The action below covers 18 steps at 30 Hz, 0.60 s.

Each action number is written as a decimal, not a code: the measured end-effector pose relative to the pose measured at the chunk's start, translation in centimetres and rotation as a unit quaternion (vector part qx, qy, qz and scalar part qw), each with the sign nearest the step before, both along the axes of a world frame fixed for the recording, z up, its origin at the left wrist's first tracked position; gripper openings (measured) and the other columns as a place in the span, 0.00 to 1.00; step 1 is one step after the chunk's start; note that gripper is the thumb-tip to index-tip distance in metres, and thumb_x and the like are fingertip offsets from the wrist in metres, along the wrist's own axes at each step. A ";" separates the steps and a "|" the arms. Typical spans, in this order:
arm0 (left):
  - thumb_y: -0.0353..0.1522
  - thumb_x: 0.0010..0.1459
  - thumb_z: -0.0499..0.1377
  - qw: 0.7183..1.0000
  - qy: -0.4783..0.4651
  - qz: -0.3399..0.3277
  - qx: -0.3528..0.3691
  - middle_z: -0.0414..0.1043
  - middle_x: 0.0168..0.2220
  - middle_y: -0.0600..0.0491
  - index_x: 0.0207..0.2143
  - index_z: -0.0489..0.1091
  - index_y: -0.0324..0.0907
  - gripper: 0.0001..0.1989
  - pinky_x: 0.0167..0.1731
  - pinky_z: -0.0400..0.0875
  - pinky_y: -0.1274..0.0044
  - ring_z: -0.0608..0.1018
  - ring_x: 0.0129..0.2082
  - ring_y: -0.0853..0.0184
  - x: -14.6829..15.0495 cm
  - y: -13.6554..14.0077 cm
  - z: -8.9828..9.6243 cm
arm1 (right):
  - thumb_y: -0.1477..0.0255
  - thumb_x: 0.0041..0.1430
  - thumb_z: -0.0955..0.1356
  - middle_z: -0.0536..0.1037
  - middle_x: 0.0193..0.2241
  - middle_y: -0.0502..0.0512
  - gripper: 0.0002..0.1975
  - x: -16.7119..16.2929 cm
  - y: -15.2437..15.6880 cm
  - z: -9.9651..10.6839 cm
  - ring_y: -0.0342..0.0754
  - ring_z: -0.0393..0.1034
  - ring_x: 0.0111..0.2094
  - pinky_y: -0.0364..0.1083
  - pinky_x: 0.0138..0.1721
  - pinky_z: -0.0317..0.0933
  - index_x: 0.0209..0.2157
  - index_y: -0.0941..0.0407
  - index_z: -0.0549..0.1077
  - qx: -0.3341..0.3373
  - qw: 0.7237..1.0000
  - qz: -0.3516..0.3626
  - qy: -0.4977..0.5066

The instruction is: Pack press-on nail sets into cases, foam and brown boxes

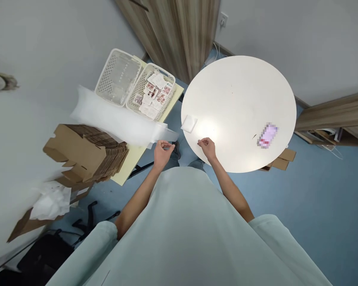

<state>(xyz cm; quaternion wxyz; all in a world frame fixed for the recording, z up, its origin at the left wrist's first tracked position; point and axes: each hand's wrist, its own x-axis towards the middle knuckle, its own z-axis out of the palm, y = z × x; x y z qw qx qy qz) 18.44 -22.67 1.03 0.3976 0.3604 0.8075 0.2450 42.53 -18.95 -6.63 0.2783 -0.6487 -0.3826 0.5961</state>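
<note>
My left hand (pixel 162 155) hovers at the right end of the translucent white packaging stack (pixel 113 117). Its fingers curl towards the thumb in a pinch; whether something thin is between the tips I cannot make out. Just beyond those fingers a clear plastic sheet (pixel 167 134) sticks out past the stack. My right hand (pixel 208 148) is at the near edge of the round white table (pixel 238 91), thumb and forefinger pinched together. Anything in that pinch is too small to see. A small flat white square packet (pixel 189 124) lies on the table, slightly beyond my right fingertips.
A white basket (pixel 130 104) with printed cards and packets stands beside another white basket (pixel 103 85) on the yellowish side table (pixel 131 159). Folded cardboard boxes (pixel 80 151) are stacked nearer me. A blurred pinkish phone-like object (pixel 267 135) lies on the round table's right side.
</note>
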 end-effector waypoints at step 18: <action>0.36 0.57 0.63 0.992 -0.062 0.069 0.083 0.80 0.41 0.50 0.41 0.66 0.49 0.11 0.51 0.81 0.66 0.84 0.45 0.58 -16.4 -5.4 3.5 | 0.50 0.63 0.71 0.87 0.40 0.58 0.18 -14.0 -3.5 8.7 0.55 0.86 0.47 0.56 0.58 0.79 0.38 0.51 0.73 0.093 0.995 0.042 0.021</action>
